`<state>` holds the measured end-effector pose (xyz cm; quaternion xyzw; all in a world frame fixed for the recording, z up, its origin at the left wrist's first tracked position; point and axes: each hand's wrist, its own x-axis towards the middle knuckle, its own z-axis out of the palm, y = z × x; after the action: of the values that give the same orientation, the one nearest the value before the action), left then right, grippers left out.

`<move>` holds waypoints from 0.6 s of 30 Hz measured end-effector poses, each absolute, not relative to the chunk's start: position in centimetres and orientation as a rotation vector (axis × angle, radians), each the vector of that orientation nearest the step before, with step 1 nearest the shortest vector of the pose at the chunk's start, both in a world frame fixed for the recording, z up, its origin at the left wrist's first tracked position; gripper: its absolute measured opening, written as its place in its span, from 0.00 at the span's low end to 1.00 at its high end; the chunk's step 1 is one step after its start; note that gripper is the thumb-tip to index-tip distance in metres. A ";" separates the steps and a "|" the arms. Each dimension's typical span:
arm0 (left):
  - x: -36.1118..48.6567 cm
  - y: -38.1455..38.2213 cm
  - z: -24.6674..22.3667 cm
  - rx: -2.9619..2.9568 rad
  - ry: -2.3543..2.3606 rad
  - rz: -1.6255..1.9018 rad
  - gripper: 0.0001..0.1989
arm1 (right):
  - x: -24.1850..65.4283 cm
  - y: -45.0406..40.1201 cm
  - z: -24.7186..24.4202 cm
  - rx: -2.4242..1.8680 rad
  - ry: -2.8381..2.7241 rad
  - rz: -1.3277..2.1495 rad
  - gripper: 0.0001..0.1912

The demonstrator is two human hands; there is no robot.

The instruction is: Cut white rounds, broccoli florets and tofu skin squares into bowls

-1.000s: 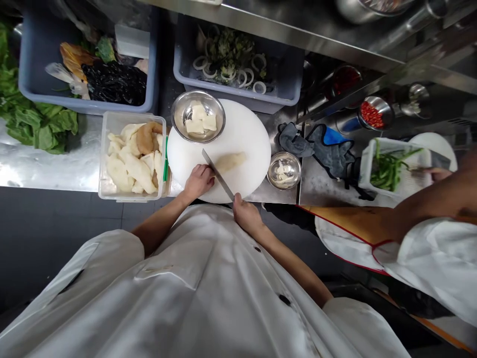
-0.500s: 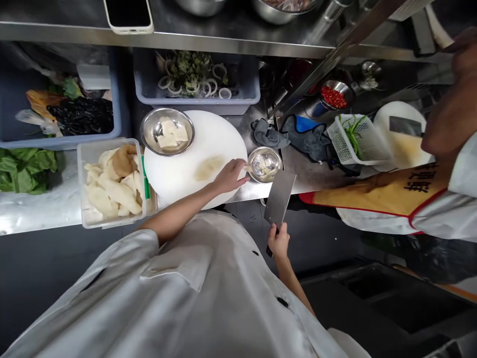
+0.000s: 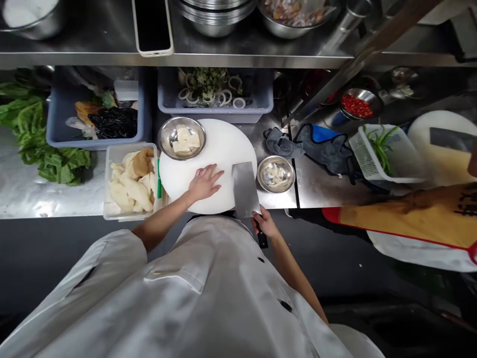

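My left hand [image 3: 204, 184] lies with its fingers spread on the round white cutting board [image 3: 227, 144], and nothing is in it. In my right hand [image 3: 265, 223] is the dark handle of a cleaver [image 3: 245, 188], whose wide blade rests over the board's right edge. A steel bowl of pale flat pieces [image 3: 182, 138] sits on the board's upper left. Just right of the board, a smaller steel bowl [image 3: 276, 174] holds pale slices.
A clear tub of pale chunks [image 3: 130, 186] stands left of the board. Blue bins [image 3: 214, 110] are behind it under a steel shelf [image 3: 238, 60]. Grey cloths [image 3: 324, 149] and a white basket [image 3: 400, 154] lie right, near a person in a yellow apron [image 3: 410, 219].
My left hand has moved left from beside the small bowl onto the board, where its fingers are spread. The cleaver has come left to the board's right edge. The camera view has shifted.
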<state>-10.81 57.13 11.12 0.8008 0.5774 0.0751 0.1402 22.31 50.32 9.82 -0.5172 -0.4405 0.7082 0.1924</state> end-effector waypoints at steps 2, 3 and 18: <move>-9.7 56.6 10.4 2.252 1.784 0.385 0.26 | 19.7 52.7 10.0 -1.373 -1.406 2.120 0.20; -9.2 56.5 10.1 2.215 1.844 0.470 0.24 | 18.5 53.5 10.3 -1.323 -1.489 2.195 0.19; -20.6 66.4 18.4 2.047 2.093 1.012 0.17 | 13.1 56.7 18.1 -1.281 -1.689 1.994 0.15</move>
<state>-20.59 66.43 18.38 0.6606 0.6756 0.3266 0.0220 13.05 56.73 18.11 -0.4371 -0.5764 0.6807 0.1155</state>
